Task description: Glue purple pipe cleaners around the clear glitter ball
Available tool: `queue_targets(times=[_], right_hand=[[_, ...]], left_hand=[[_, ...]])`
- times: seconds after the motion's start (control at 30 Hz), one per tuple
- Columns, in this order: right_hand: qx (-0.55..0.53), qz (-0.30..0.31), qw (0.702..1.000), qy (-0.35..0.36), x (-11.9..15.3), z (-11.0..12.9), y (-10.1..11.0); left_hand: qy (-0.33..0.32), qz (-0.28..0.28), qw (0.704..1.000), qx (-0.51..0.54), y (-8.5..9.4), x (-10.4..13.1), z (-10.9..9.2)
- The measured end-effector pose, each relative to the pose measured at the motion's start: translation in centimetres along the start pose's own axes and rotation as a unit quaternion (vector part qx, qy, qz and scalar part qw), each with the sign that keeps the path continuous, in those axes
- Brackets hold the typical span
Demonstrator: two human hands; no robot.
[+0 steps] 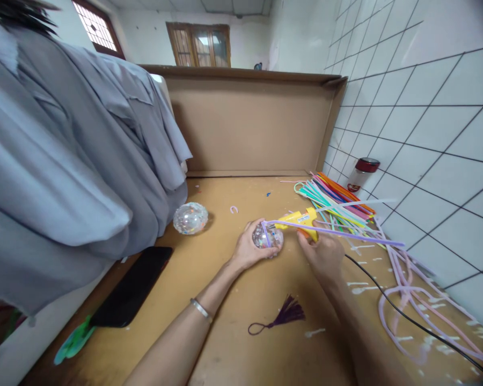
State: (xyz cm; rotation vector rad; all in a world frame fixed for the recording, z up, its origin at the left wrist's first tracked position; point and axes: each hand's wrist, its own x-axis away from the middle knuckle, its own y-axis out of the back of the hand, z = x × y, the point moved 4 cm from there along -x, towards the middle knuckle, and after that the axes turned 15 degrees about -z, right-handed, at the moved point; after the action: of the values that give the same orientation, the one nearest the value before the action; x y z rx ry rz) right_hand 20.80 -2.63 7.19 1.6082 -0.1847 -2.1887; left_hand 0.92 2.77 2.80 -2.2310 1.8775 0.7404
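My left hand [250, 245] is wrapped round a clear ball [274, 239] with coloured bits inside. A purple pipe cleaner [338, 231] bends over the ball, and its long end stretches to the right. My right hand [322, 253] grips a yellow hot glue gun [295, 219], its nozzle close to the pipe cleaner on the ball. Whether the nozzle touches is hard to tell. A clear glue stick [356, 203] sticks out of the gun's back end. Nearer to me lies a dark purple tassel [290, 312] with a looped cord.
A second clear ball [190, 218] rests at the left, beyond a black phone [132, 287]. Coloured pipe cleaners [334, 198] lie at the back right near a red-lidded jar [361, 174]. A black cord [402, 311] crosses the right side. Grey cloth [104, 139] hangs left; cardboard [249, 123] stands behind.
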Motion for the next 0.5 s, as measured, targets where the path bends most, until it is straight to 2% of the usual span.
queue_targets(times=[0.2,0.33,0.5], right_hand=[[-0.043,0.037,0.998,0.003,0.0,0.31,0.46],[-0.044,0.031,0.999,-0.003,-0.05,0.29,0.43],[0.004,0.016,1.0,0.004,0.07,-0.06,-0.01]], left_hand=[[-0.022,0.007,1.0,0.0,0.09,0.06,-0.36],[-0.023,0.01,1.0,0.005,0.1,0.09,-0.27],[-0.026,0.009,1.0,0.008,0.01,0.06,0.07]])
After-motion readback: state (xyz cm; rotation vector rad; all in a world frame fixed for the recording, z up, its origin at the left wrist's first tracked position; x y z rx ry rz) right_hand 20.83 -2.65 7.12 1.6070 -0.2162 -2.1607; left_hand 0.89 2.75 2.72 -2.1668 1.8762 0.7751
